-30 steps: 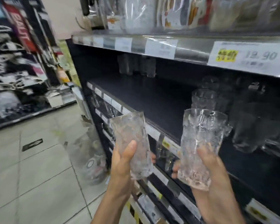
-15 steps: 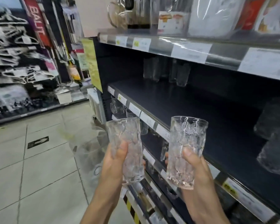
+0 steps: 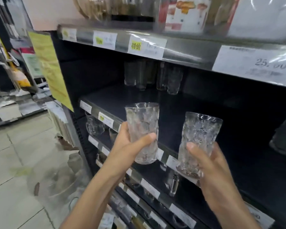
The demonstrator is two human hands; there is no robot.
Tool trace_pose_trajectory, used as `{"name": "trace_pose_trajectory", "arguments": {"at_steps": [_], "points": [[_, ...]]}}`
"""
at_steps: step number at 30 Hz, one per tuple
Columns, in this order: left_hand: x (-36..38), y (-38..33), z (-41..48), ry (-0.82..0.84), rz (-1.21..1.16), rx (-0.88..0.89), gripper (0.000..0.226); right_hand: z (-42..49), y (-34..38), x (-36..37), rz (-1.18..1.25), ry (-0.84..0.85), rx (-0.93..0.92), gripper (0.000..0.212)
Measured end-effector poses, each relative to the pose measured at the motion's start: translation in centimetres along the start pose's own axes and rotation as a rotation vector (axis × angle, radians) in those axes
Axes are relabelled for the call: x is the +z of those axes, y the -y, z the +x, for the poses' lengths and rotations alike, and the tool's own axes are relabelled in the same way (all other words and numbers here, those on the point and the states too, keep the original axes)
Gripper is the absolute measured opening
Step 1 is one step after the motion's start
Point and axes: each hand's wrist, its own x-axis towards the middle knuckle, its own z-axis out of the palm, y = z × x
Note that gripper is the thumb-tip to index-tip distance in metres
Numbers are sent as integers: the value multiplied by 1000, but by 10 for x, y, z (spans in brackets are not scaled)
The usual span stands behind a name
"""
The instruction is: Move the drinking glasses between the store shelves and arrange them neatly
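The person holds two tall, clear drinking glasses with a rippled, ice-like surface, one in each hand. The left hand [image 3: 127,146] curls its fingers and thumb round the lower half of the left-hand glass [image 3: 142,128], which is upright. The right hand [image 3: 213,169] grips the right-hand glass [image 3: 200,134] near its base, thumb across the front, and this glass leans slightly. The two glasses are near each other but apart, both in the air at the front edge of the dark middle shelf [image 3: 180,116]; neither stands on it.

At the back of that shelf stands a cluster of similar clear glasses [image 3: 173,80], four or perhaps five; blur hides the exact count. One more dim glass [image 3: 284,139] shows at the right edge. The metal rail [image 3: 180,52] of the shelf above carries four white price labels. One yellow paper sheet [image 3: 49,68] hangs at the shelving's end, beside a floor [image 3: 15,162] of pale tiles.
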Motion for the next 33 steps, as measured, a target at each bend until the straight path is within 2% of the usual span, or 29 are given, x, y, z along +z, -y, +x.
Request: {"name": "trace_pose_trajectory", "arguments": {"at_steps": [2,5,6,14,19,22,26,30,33], "points": [[-6,1,33,24,53,3,61,22,-2,7,-26,-23,-18,103],[-14,2,82,61,153,13,58,58,-6,18,-87,-71,-40,58],[-16,2,97,75,182,9,56,69,-7,21,-105,-105,-48,55],[-23,10,191,232,326,70,58,132,-13,31,-112,-319,-122,71],[-26,21,230,361,344,71,60,147,-24,41,-185,-418,-172,54],[-28,25,244,441,348,105,53,156,-31,52,-276,-499,-198,47],[-31,27,265,572,321,150,33,169,-36,66,-338,-574,-210,53],[-34,31,290,703,326,143,62,182,-36,71,-392,-576,-179,64],[-34,33,304,774,363,166,63,191,-35,70,-436,-584,-142,67]]}}
